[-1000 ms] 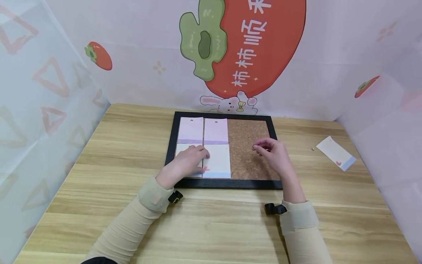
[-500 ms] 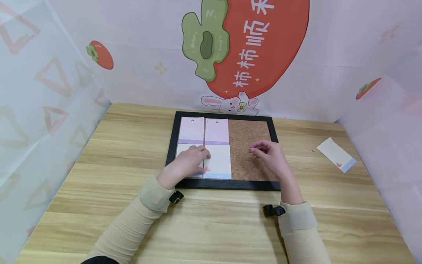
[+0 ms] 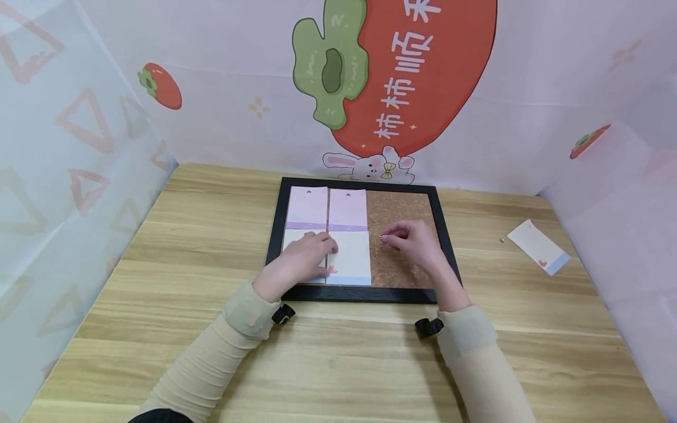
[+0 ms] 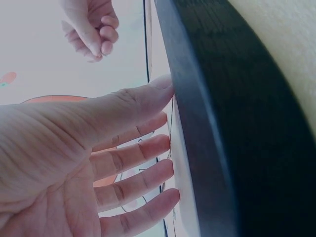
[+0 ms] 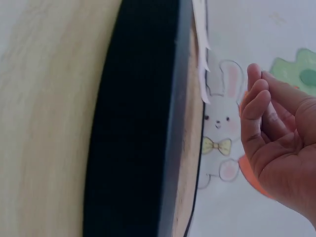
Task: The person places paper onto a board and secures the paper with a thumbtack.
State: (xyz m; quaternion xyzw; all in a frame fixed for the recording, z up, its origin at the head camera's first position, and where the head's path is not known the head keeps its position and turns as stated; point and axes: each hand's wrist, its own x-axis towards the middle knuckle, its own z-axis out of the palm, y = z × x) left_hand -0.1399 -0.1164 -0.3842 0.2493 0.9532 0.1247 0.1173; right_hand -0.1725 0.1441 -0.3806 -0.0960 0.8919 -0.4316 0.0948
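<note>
My left hand [image 3: 305,258] spans the lower left card [image 3: 292,236] and the lower middle card [image 3: 353,255] on a black-framed corkboard [image 3: 399,208]. In the left wrist view, its thumb and straight fingers rest against the cards near the frame. Above the bare cork, right of the cards, my right hand [image 3: 415,244] pinches a tiny, shiny thumbtack [image 3: 380,237] between thumb and forefinger, mostly covered by the fingertips. Two pink-and-purple cards [image 3: 305,208] fill the upper row, each with a tack near its top edge.
On the table [image 3: 359,364] to the right lies a loose white card [image 3: 539,247] with a blue end. A small tack [image 3: 502,240] sits just left of it. A printed backdrop [image 3: 222,117] rises behind the board.
My right hand has moved left over the cork, toward the lower middle card, still pinching the thumbtack. The left hand has stayed in place on the cards.
</note>
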